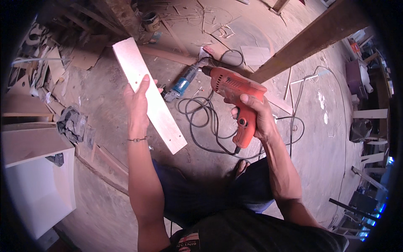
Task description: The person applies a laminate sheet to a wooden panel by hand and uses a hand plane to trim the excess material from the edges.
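A pale wooden board (156,105) with a few small drilled holes slants across the middle left. My left hand (138,98) grips it by its edge, thumb on top and fingertips showing on the far side. In my right hand (256,111) is a red-orange power drill (237,86), its chuck pointing to the upper left and away from the board. My fingers wrap its handle near the trigger. From the handle's base a black cord (210,111) runs in loops on the floor. Just beyond the board lies a blue angle grinder (181,84).
A thick wooden beam (310,40) slants in from the upper right. At the lower left stands a white box-like cabinet (42,180). Wood scraps (54,63) pile up on the left, and a small tub (150,22) sits at the back. A purple container (356,77) stands far right.
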Demonstrator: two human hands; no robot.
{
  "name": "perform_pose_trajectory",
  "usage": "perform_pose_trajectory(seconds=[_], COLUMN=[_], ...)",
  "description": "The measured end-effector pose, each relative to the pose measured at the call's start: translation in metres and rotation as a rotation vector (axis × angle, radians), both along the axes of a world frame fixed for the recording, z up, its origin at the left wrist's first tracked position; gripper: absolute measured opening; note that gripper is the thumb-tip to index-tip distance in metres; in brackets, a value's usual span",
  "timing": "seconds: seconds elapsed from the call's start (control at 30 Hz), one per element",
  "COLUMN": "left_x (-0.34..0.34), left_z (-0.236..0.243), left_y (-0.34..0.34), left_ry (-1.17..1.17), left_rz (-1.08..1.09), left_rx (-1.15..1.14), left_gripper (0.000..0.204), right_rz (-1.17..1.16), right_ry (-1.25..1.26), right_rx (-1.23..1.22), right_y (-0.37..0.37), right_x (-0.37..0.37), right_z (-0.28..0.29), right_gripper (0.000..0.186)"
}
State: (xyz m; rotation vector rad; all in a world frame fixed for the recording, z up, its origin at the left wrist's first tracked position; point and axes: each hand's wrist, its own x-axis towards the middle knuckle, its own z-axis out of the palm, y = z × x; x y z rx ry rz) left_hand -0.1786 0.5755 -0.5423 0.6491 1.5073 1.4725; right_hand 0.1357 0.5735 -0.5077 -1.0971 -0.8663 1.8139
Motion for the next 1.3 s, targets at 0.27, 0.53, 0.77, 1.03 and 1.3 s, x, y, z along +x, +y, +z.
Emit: perform_pose_trajectory(seconds=[0.27,0.53,0.77,1.03,1.3], left_x=[-0.005,-0.021,-0.019,-0.014,-0.003], left_z=[-0.008,-0.019,-0.026,-0.034,-0.022], left_y=[-0.003,-0.005,-0.003,0.0,0.0], left_ry=[-0.001,-0.021,0.198,0.53,0.592], left_rz=[-0.008,-0.085,-0.159,-0.187,-0.186], left_rx=[0.009,0.07,0.144,0.12,0.053], left_gripper=[0.036,0.033,0.04,0.037,0.04], right_rz=[0.035,0.047,0.187,0.222,0.282], right_ry=[0.1,0.267,0.346,0.348,0.444], right_rx=[0.003,-0.038,-0.122,-0.19,-0.22], right_y=[0.001,-0.002,-0.015,-0.024,-0.023], right_x=[0.001,0.003,-0.003,-0.019,-0.012], right_z=[-0.003,-0.004,0.004,0.003,0.0], right_gripper=[0.066,0.071,0.067,0.075,0.067])
